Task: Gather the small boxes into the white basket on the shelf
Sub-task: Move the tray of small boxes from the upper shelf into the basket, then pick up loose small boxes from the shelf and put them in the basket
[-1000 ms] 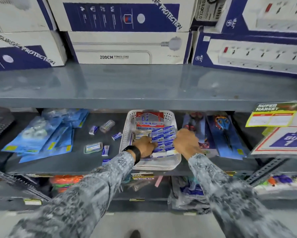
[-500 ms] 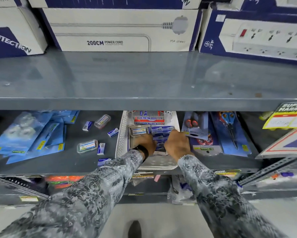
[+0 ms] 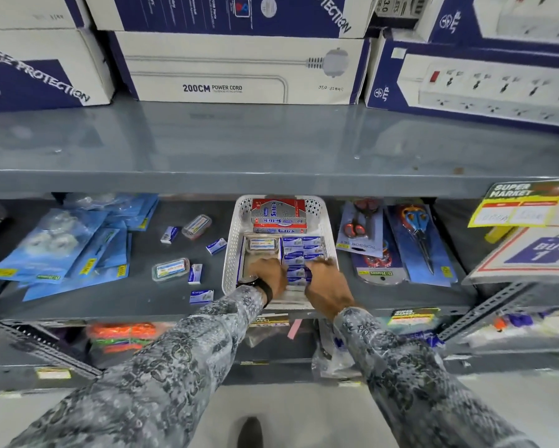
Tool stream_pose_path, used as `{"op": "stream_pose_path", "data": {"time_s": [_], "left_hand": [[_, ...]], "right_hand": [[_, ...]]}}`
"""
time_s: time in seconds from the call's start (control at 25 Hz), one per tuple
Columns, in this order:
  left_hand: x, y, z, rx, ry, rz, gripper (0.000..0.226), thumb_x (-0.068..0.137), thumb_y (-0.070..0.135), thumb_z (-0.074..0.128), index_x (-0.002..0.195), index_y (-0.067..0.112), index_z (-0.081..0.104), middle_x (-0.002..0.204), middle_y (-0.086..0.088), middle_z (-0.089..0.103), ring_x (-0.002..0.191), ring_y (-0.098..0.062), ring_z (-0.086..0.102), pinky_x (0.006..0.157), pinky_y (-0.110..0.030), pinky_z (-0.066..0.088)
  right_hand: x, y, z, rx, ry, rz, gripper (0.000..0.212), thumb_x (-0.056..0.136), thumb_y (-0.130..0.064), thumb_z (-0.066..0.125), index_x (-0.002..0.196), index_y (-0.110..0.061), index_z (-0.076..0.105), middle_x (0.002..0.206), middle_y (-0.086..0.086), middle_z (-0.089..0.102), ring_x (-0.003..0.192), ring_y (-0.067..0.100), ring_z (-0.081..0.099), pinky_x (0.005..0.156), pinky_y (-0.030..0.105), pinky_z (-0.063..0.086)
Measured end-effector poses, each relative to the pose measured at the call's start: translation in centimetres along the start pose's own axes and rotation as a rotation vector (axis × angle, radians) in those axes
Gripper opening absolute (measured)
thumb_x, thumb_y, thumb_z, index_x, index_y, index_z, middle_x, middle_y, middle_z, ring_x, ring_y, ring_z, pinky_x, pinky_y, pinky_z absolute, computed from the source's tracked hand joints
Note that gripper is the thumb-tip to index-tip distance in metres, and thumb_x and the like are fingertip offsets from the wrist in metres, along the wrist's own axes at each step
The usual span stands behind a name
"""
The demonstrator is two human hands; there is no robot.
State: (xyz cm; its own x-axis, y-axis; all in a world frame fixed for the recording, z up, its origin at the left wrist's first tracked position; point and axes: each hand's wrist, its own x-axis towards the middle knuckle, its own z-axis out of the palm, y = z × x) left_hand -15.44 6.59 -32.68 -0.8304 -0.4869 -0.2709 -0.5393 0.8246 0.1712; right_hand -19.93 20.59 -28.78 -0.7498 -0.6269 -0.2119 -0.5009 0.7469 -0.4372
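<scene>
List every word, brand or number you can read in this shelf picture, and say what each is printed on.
"200CM POWER CORD": white carton
"PROTECTION": left carton
"Softek": red box in the white basket
"SCISSOR SET": scissor card
"SUPER MARKET": yellow shelf tag
"BUY 1": promo sign
Small boxes: print too small to read.

Retail shop, stationery/electrical aisle: grey steel shelf (image 3: 271,150) carries boxed power strips (image 3: 239,69) on top, carded scissor sets (image 3: 365,231) hang-packed just below it, yellow "SUPER MARKET" price tag (image 3: 514,205) clipped at its right edge.
</scene>
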Motion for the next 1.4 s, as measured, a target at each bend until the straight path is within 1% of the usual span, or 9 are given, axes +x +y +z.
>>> {"op": "stream_pose_path", "data": {"time_s": [0.12,0.2,0.28,0.4,0.52,0.64,0.92,1.16,1.4], "left_hand": [[-2.5,-0.8,-1.8,-0.086,0.074,0.001,0.032,0.095,0.028,0.045,0.113,0.010,0.064,0.113,-0.015,0.068,0.104,-0.035,0.064,0.085,-0.038,0.050],[-4.6,-1.8,-3.5,-0.199,0.182,0.060,0.037,0.096,0.029,0.042,0.126,0.015,0.058,0.120,-0.014,0.067,0.107,-0.033,0.063,0.086,-0.035,0.049],[-6.6,-4.2,-5.0,-0.192,0.313,0.122,0.053,0.097,0.039,0.033,0.146,0.020,0.036,0.142,-0.012,0.054,0.123,-0.032,0.055,0.098,-0.039,0.049],[-8.5,-10.2,-6.5,-0.049,0.483,0.104,0.063,0.096,0.047,0.023,0.152,0.020,0.021,0.157,-0.011,0.034,0.145,-0.031,0.030,0.113,-0.049,0.036],[-10.2,-17.6,-5.7,-0.025,0.537,-0.036,0.060,0.098,0.043,0.028,0.152,0.017,0.019,0.161,-0.010,0.024,0.150,-0.029,0.016,0.120,-0.049,0.024],[-10.1,-23.3,-1.8,-0.045,0.443,-0.171,0.067,0.098,0.046,0.020,0.153,0.008,0.017,0.163,-0.011,0.017,0.152,-0.028,0.008,0.122,-0.046,0.015],[-6.6,-28.1,6.9,-0.080,0.379,-0.262,0.077,0.092,0.051,0.008,0.153,0.006,0.018,0.164,-0.011,0.012,0.152,-0.024,0.002,0.124,-0.043,0.003],[-6.4,-28.0,8.8,0.034,0.572,-0.232,0.068,0.097,0.045,0.013,0.150,0.005,0.029,0.161,-0.011,0.023,0.151,-0.023,0.015,0.120,-0.037,0.000],[-6.3,-27.6,8.8,0.021,0.558,-0.258,0.067,0.097,0.044,0.011,0.151,0.007,0.028,0.161,-0.009,0.022,0.151,-0.021,0.015,0.123,-0.041,0.007]], "right_hand": [[-1.6,0.0,-0.5,-0.017,0.040,-0.028,0.041,0.085,-0.013,0.053,0.124,-0.022,0.061,0.122,0.012,0.067,0.103,0.032,0.067,0.096,0.043,0.056],[-2.6,-0.3,-0.9,-0.033,0.101,-0.073,0.051,0.084,-0.011,0.057,0.134,-0.021,0.056,0.135,0.011,0.061,0.119,0.033,0.062,0.100,0.046,0.054],[-3.6,-1.2,-1.6,-0.056,0.183,-0.142,0.059,0.087,-0.011,0.059,0.145,-0.017,0.048,0.149,0.009,0.051,0.139,0.029,0.047,0.109,0.046,0.047],[-4.0,-3.2,-2.3,-0.130,0.276,-0.257,0.063,0.092,-0.018,0.058,0.152,-0.014,0.039,0.159,0.009,0.039,0.150,0.028,0.031,0.121,0.045,0.032],[-3.7,-6.1,-1.5,-0.154,0.312,-0.379,0.058,0.094,-0.024,0.060,0.148,-0.012,0.045,0.154,0.009,0.045,0.145,0.029,0.040,0.120,0.045,0.035],[-2.5,-8.8,1.7,-0.178,0.258,-0.518,0.054,0.093,-0.024,0.061,0.144,-0.013,0.050,0.147,0.008,0.050,0.136,0.026,0.048,0.115,0.042,0.042],[4.8,-17.0,9.9,-0.271,0.132,-0.790,0.045,0.093,-0.015,0.061,0.137,-0.012,0.055,0.141,0.008,0.057,0.128,0.027,0.054,0.107,0.034,0.039],[10.2,-20.0,14.1,-0.305,-0.013,-0.778,0.029,0.083,-0.014,0.070,0.112,-0.014,0.068,0.114,0.006,0.069,0.107,0.032,0.064,0.085,0.040,0.053],[11.0,-20.4,15.3,-0.275,-0.011,-0.690,0.029,0.083,-0.008,0.069,0.110,-0.017,0.069,0.114,0.012,0.070,0.105,0.035,0.063,0.086,0.041,0.051]]}}
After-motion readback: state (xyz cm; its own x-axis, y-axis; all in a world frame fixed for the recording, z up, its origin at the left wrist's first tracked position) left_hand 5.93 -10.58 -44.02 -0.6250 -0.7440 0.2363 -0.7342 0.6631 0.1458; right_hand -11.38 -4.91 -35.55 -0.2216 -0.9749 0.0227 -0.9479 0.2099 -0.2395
